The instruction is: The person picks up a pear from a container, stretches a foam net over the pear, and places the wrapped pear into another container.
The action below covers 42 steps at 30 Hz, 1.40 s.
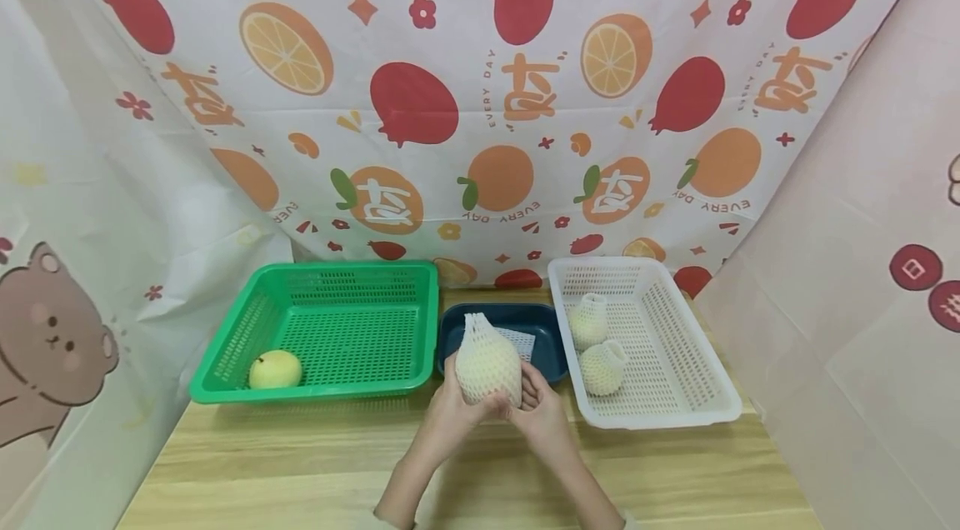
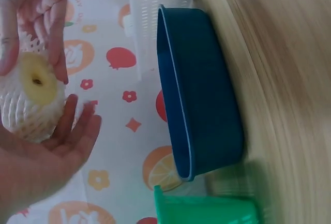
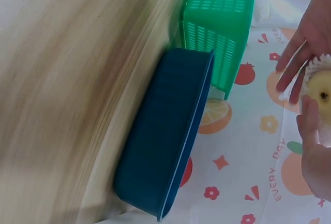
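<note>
Both hands hold a yellow pear in a white foam net point(image 1: 487, 363), raised in front of the dark blue basin point(image 1: 450, 330). The left hand point(image 1: 450, 409) cups its left side, and the right hand point(image 1: 542, 417) holds it from the right, both thumbs near its lower front. The net's gathered end points up in the head view. In the left wrist view the pear's bare end point(image 2: 39, 79) shows through the net opening, facing the camera. White netting point(image 1: 519, 340) lies inside the basin.
A green basket point(image 1: 315, 390) on the left holds one bare pear point(image 1: 275, 369). The white basket point(image 1: 660, 417) on the right contains two netted pears, a rear one point(image 1: 588, 322) and a front one point(image 1: 602, 369). All stand on a wooden table point(image 1: 300, 463) before a fruit-print cloth.
</note>
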Motion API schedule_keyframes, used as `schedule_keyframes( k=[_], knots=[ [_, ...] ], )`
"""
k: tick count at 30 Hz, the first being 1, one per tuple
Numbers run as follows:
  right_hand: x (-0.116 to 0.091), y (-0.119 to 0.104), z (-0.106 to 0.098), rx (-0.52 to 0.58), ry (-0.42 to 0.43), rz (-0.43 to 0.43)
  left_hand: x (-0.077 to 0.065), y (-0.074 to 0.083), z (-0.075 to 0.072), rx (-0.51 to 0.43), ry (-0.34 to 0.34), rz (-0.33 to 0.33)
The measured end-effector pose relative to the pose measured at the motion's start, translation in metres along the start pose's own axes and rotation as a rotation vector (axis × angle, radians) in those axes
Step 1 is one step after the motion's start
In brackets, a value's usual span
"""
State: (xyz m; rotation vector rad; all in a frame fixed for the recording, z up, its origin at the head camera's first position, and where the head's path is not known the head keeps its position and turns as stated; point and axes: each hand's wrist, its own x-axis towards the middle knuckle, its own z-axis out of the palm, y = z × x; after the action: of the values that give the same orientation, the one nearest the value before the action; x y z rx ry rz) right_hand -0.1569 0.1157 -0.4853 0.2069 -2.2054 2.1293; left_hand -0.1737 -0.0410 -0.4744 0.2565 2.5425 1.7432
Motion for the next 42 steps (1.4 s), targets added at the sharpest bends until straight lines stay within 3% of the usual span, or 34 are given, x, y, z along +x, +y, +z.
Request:
schedule_keyframes(
  k=[8, 11, 16, 20, 24, 27, 33, 37, 42],
  knots=[
    [0.004, -0.001, -0.002, 0.134, 0.025, 0.111, 0.007, -0.002, -0.001, -0.595, -0.211, -0.039],
    [0.006, -0.001, -0.003, 0.198, 0.019, 0.135, 0.012, -0.003, 0.001, -0.764, -0.295, -0.056],
    [0.008, 0.005, -0.006, 0.232, -0.027, 0.185, 0.019, -0.006, 0.006, -0.872, -0.32, -0.091],
    [0.01, 0.007, -0.012, 0.138, -0.078, 0.198, 0.025, -0.009, 0.011, -0.93, -0.281, -0.139],
    [0.017, 0.005, -0.02, 0.037, -0.019, 0.2, 0.028, -0.012, 0.013, -1.016, -0.234, -0.166],
    [0.024, 0.004, -0.025, 0.034, 0.021, 0.191, 0.029, -0.012, 0.014, -1.025, -0.2, -0.161],
    [0.031, 0.0, -0.023, -0.011, -0.022, 0.164, 0.029, -0.008, 0.017, -0.825, -0.171, -0.163],
    [0.032, 0.001, -0.019, -0.037, -0.038, 0.208, 0.027, -0.004, 0.016, -0.714, -0.184, -0.146],
    [0.034, 0.009, -0.02, 0.063, -0.05, 0.282, 0.025, 0.001, 0.014, -0.6, -0.167, -0.113]
  ],
)
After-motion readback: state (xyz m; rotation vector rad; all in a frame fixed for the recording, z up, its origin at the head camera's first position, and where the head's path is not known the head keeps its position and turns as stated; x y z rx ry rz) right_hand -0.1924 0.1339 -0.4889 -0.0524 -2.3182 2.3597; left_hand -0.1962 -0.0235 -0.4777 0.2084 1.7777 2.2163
